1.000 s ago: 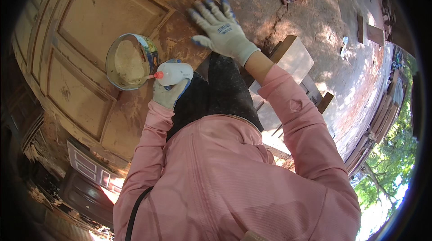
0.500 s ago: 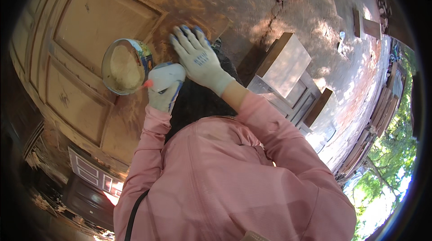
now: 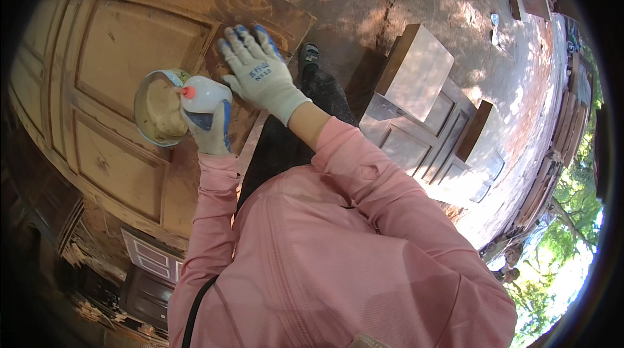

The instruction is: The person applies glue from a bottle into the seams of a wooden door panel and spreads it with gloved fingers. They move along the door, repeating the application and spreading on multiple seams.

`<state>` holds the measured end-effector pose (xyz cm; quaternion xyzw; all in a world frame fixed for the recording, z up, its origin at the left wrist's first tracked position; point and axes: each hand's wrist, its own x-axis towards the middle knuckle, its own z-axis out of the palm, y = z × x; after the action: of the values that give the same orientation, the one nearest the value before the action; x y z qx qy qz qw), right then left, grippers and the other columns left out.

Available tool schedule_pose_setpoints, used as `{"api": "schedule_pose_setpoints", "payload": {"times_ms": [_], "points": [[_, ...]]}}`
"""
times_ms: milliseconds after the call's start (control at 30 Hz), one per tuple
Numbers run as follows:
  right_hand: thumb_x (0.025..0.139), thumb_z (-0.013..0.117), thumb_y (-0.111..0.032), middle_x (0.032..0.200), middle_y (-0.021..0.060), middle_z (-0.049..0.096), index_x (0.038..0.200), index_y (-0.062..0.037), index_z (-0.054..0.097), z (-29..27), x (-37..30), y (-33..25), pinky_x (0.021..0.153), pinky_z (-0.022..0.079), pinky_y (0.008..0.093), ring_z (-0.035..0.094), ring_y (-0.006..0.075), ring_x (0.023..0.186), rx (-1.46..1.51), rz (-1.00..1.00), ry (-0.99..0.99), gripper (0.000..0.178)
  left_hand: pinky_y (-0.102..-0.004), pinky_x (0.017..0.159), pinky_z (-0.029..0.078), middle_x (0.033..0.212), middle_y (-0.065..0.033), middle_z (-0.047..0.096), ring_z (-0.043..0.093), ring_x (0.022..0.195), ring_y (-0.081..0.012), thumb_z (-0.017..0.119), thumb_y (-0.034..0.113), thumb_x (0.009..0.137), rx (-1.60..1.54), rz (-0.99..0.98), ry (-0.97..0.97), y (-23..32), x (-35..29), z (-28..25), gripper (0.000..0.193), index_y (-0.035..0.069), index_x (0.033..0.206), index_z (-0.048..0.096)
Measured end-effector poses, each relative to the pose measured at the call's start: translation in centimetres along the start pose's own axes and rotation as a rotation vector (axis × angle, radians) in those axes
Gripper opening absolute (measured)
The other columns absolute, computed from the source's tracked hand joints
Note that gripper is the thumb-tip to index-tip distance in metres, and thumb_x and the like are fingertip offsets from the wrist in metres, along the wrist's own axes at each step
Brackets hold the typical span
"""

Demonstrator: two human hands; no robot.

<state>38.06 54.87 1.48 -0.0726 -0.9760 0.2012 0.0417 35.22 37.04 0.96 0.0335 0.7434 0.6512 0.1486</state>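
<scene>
My left hand [image 3: 209,132], in a white work glove with blue patches, grips a white plastic squeeze bottle [image 3: 213,94] with a red tip. The bottle lies tilted, its tip beside the right rim of a round bowl [image 3: 141,97] that holds tan powder or paste. Flat on a brown wooden panel door [image 3: 140,45], fingers stretched out, is my gloved right hand [image 3: 261,78]; its palm is hidden. Around that hand the door's surface is darker and smeared. The bowl stands on the door, left of both hands.
A wooden block or box [image 3: 419,71] stands on the ground to the right, beside a pale panel door [image 3: 406,143]. Further right lie small boards [image 3: 523,3]. Stacked timber [image 3: 552,159] lines the right edge. More dark doors [image 3: 146,293] are at lower left.
The view has shifted slightly. My left hand has turned the bottle, and its red tip has moved up along the bowl's right side. My right hand stays spread on the door.
</scene>
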Motion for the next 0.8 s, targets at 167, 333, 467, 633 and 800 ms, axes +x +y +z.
{"api": "schedule_pose_setpoints", "payload": {"times_ms": [167, 333, 467, 633, 800], "points": [[0.099, 0.052, -0.049, 0.162, 0.0177, 0.033, 0.155, -0.0036, 0.036, -2.1, -5.4, 1.0, 0.126, 0.013, 0.0517, 0.028, 0.0332, 0.152, -0.02, 0.079, -0.033, 0.074, -0.04, 0.107, 0.046, 0.142, -0.0142, 0.049, 0.053, 0.127, -0.0242, 0.083, 0.007, 0.078, -0.044, 0.041, 0.011, -1.7, 0.2, -1.1, 0.089, 0.005, 0.15, 0.03], [0.099, 0.048, -0.053, 0.164, 0.0138, 0.032, 0.156, -0.0072, 0.037, -2.7, -8.4, 1.1, 0.126, 0.011, 0.0527, 0.026, 0.0325, 0.153, -0.039, -0.062, -0.085, 0.073, -0.0405, 0.108, 0.045, 0.141, -0.013, 0.049, 0.052, 0.127, -0.0234, 0.084, 0.006, 0.076, -0.073, 0.049, 0.002, -3.0, -0.3, -1.0, 0.092, 0.007, 0.15, 0.029], [0.1, 0.046, -0.054, 0.163, 0.0125, 0.034, 0.156, -0.0087, 0.037, -2.8, -6.3, 3.3, 0.126, 0.012, 0.0509, 0.026, 0.0314, 0.153, -0.074, -0.067, -0.067, 0.072, -0.0405, 0.107, 0.046, 0.141, -0.0127, 0.049, 0.053, 0.126, -0.0236, 0.084, 0.006, 0.076, -0.08, 0.036, -0.008, -3.5, 0.0, -1.1, 0.089, 0.007, 0.149, 0.032], [0.1, 0.046, -0.054, 0.162, 0.0154, 0.035, 0.155, -0.0065, 0.037, -4.1, -8.1, 4.0, 0.127, 0.012, 0.0495, 0.027, 0.0319, 0.152, -0.101, -0.038, -0.088, 0.073, -0.0392, 0.106, 0.046, 0.14, -0.0131, 0.05, 0.054, 0.126, -0.0246, 0.085, 0.008, 0.074, -0.003, 0.068, 0.013, -5.1, 0.0, -1.7, 0.088, 0.006, 0.146, 0.035], [0.1, 0.045, -0.055, 0.164, 0.0184, 0.03, 0.157, -0.0045, 0.033, -4.4, -6.4, 5.6, 0.127, 0.011, 0.0498, 0.023, 0.034, 0.154, -0.152, 0.098, -0.058, 0.076, -0.0393, 0.104, 0.048, 0.138, -0.0149, 0.052, 0.056, 0.124, -0.0263, 0.087, 0.011, 0.072, 0.063, 0.077, 0.019, -5.1, -0.2, -1.4, 0.089, 0.005, 0.145, 0.036]]}}
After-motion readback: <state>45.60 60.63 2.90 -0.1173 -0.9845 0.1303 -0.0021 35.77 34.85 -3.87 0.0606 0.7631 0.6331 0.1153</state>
